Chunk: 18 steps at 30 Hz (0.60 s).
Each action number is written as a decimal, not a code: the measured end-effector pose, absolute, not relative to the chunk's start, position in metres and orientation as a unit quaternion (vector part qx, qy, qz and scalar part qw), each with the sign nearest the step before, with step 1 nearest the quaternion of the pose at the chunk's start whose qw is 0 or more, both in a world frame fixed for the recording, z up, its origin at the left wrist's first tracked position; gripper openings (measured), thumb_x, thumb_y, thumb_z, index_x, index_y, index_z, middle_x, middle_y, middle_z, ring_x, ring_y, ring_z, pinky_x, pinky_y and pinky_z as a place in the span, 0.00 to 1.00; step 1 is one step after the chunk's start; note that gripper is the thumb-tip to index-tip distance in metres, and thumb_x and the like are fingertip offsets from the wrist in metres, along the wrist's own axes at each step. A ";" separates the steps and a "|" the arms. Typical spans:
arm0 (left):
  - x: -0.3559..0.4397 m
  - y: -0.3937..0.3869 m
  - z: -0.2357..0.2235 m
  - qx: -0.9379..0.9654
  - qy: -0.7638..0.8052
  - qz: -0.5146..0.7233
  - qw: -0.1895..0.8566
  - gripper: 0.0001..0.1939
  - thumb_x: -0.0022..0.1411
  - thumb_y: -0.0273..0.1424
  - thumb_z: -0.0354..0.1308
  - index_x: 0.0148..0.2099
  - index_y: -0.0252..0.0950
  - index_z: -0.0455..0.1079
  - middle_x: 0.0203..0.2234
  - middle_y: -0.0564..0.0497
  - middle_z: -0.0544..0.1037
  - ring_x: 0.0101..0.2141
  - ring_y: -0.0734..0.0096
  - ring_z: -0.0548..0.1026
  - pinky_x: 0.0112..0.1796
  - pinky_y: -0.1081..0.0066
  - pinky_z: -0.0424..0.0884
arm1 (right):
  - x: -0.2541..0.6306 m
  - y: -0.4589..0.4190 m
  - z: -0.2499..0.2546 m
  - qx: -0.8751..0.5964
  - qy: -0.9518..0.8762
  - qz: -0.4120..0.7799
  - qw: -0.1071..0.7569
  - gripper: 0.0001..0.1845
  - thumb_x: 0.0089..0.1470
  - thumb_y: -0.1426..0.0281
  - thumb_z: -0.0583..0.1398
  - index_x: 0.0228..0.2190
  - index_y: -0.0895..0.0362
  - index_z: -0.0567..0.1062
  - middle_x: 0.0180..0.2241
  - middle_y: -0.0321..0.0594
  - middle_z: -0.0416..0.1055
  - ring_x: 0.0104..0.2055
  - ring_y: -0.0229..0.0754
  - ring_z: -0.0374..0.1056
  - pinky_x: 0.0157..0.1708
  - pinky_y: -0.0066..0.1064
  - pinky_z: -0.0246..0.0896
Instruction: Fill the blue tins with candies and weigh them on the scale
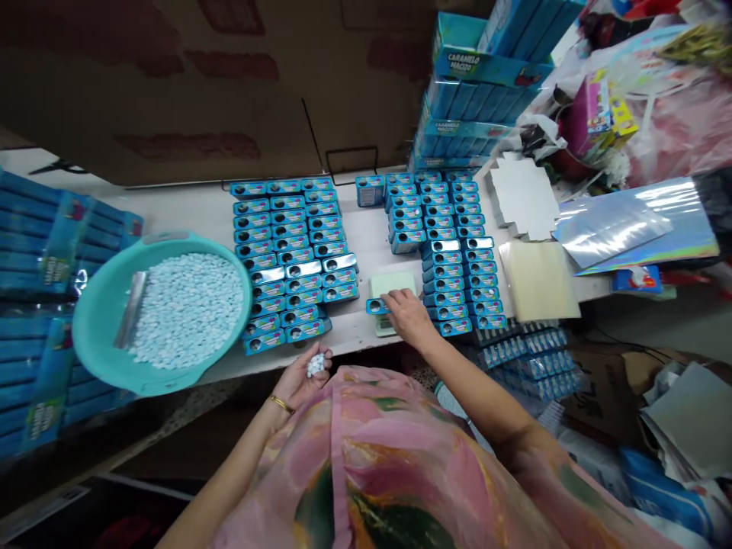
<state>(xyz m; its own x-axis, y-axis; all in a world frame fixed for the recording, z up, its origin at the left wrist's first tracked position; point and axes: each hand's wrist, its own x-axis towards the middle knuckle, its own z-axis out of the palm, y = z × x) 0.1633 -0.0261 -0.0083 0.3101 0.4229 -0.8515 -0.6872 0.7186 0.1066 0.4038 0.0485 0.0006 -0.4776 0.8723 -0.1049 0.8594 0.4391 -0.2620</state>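
Note:
My left hand (306,377) is cupped near the table's front edge, its fingers curled round a small heap of pale blue candies (316,364). In my right hand (407,314) the fingertips pinch one end of a small blue candy box (375,306), whose top shows a dark round opening. This box is over a pale green flat device (392,284) that looks like a small scale; I cannot tell whether they touch. A turquoise basin (91,324) full of the same candies stands at the left, with a metal scoop (130,309) inside it.
Rows of blue boxes (286,252) stand left of the device, and more rows (438,229) stand to its right. Behind rise stacked display cartons (466,99) and a large brown cardboard box (229,91). White card pieces (523,197) and cream sheets (540,282) lie at right.

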 end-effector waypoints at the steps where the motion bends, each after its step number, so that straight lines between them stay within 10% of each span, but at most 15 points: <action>1: 0.161 -0.027 -0.008 -0.144 0.476 0.352 0.793 0.11 0.60 0.28 0.46 0.29 0.28 0.65 0.22 0.49 0.68 0.19 0.80 0.66 0.13 0.83 0.59 | 0.391 0.048 -0.003 -0.490 -0.861 0.136 0.025 0.18 0.52 0.73 0.52 0.47 0.58 0.63 0.41 0.46 0.65 0.40 0.46 0.56 0.38 0.35 0.58; 12: 0.149 -0.024 -0.006 -0.134 0.508 0.370 0.766 0.10 0.59 0.26 0.46 0.29 0.29 0.65 0.22 0.49 0.68 0.19 0.80 0.66 0.13 0.82 0.59 | 0.372 0.091 -0.033 -0.515 -0.840 0.044 0.166 0.15 0.53 0.66 0.53 0.42 0.57 0.68 0.43 0.45 0.63 0.46 0.44 0.55 0.41 0.35 0.55; 18: 0.156 -0.020 -0.008 -0.129 0.500 0.372 0.771 0.09 0.58 0.25 0.47 0.29 0.28 0.66 0.22 0.48 0.68 0.20 0.79 0.67 0.14 0.82 0.60 | 0.445 0.174 -0.033 -0.625 -0.776 -0.019 0.078 0.12 0.55 0.69 0.51 0.39 0.56 0.71 0.47 0.44 0.59 0.47 0.46 0.52 0.41 0.36 0.51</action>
